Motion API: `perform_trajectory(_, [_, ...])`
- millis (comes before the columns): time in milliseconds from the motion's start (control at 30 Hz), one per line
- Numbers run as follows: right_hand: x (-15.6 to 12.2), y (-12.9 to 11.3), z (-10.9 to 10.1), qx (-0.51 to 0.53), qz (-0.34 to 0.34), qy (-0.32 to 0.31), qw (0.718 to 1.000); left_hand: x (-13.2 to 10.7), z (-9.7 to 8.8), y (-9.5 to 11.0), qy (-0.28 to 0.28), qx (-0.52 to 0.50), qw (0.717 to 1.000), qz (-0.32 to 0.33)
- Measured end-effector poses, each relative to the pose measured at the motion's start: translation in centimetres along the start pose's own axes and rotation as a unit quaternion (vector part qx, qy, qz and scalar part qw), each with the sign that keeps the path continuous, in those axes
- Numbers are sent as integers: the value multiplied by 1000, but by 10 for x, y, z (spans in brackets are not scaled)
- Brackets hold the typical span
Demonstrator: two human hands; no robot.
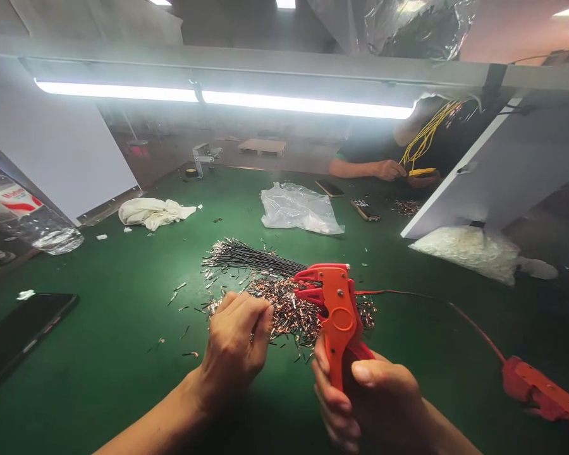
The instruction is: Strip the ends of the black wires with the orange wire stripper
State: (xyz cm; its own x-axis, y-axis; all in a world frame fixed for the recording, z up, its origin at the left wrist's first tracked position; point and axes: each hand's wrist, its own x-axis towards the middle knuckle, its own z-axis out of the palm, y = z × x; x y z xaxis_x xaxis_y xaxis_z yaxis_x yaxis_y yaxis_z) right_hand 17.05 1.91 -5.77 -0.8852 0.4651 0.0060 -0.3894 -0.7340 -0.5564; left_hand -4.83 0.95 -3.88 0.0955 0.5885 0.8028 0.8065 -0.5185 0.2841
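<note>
My right hand [379, 392] is wrapped around the handles of a red-orange wire stripper [340, 303], its jaws pointing left. Just left of the jaws, my left hand [239, 332] is closed, thumb against the curled fingers; what it pinches, if anything, cannot be made out. Beneath and beyond both hands lies a heap of cut wire scraps [289, 309], black with copper and silver bits. A bundle of black wires [258, 256] rests behind the heap, its stripped ends fanned toward the left.
A second red tool [540, 388] lies right, a thin cord reaching toward it. Around the green table [137, 303] are a phone [23, 335], a water bottle [28, 215], a white cloth [154, 213] and a plastic bag [298, 208]. Across it, a person's hands [391, 170] hold yellow wires.
</note>
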Motion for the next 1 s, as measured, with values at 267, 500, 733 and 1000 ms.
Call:
perform_trajectory(267, [2, -4, -8, -3, 5, -5, 1000, -2, -3, -5, 24, 15, 999, 16])
perform_trajectory(500, [4, -3, -4, 10, 6, -3, 1000, 1, -8, 0, 22, 50, 996, 64])
perform_trajectory(733, [6, 3, -1, 38, 10, -1, 999, -9, -5, 8, -11, 73, 991, 115])
perform_trajectory(1000, [4, 4, -7, 44, 44, -19, 998, 0, -11, 12, 40, 37, 996, 65])
